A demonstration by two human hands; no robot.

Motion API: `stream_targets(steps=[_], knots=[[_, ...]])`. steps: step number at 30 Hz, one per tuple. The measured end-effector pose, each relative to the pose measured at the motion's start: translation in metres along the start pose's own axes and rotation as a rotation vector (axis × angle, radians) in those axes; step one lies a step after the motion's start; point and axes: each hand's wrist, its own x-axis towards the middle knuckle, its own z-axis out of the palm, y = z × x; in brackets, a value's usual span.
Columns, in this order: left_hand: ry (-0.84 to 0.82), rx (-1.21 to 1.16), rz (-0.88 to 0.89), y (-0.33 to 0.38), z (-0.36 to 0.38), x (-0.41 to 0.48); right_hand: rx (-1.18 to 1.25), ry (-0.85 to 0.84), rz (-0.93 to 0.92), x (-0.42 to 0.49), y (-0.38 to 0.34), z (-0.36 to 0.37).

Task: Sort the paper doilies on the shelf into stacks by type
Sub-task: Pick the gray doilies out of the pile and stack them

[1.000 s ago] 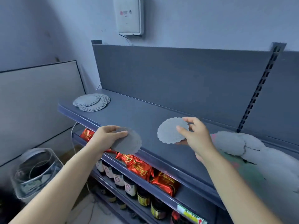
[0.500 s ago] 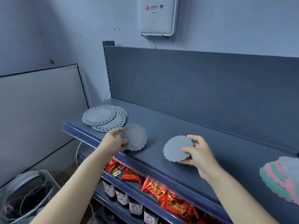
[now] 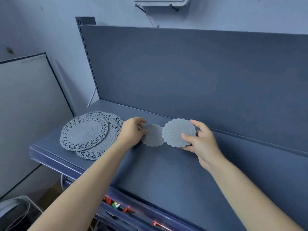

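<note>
Two small scalloped doilies sit near the middle of the grey shelf (image 3: 166,172). My left hand (image 3: 131,132) pinches the left edge of one small doily (image 3: 152,135), which lies low on the shelf. My right hand (image 3: 199,139) grips the other small scalloped doily (image 3: 176,131) by its right edge and holds it tilted, overlapping the first. At the shelf's left end lies a pile of larger lace-edged doilies (image 3: 85,132), just left of my left hand.
The shelf's back panel (image 3: 191,72) rises close behind the doilies. A white box (image 3: 160,0) hangs on the wall above. Red snack packets (image 3: 116,204) show on the lower shelf. A wire basket (image 3: 13,212) stands at the bottom left.
Both hands moved left and toward the back of the shelf with their small doilies, bringing them together beside the lace pile. The view shifted left; the coloured doilies at the right are out of view.
</note>
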Motion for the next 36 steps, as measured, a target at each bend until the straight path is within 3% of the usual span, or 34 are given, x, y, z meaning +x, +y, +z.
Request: stream_targets(steps=[6,11,12,17,28,32,36], knots=[[-0.085,0.062,0.153,-0.013,0.000,0.035,-0.144,0.114,-0.047,0.037,0.018,0.055],[-0.178,0.282,0.388,-0.018,-0.022,0.036,-1.035,0.251,-0.167,0.045,0.026,0.075],[-0.197,0.321,0.421,-0.018,-0.025,0.034,-1.125,0.279,-0.197,0.042,0.026,0.076],[-0.276,0.560,0.612,0.001,-0.024,0.024,-1.229,0.331,-0.163,0.007,0.021,0.060],[-0.449,0.621,1.081,0.154,0.060,-0.099,-1.244,0.641,0.038,-0.154,-0.007,-0.096],[-0.514,0.628,1.171,0.213,0.106,-0.176,-1.263,0.717,0.103,-0.234,-0.006,-0.177],[-0.582,0.561,1.154,0.268,0.163,-0.251,-1.273,0.739,0.135,-0.305,-0.006,-0.260]])
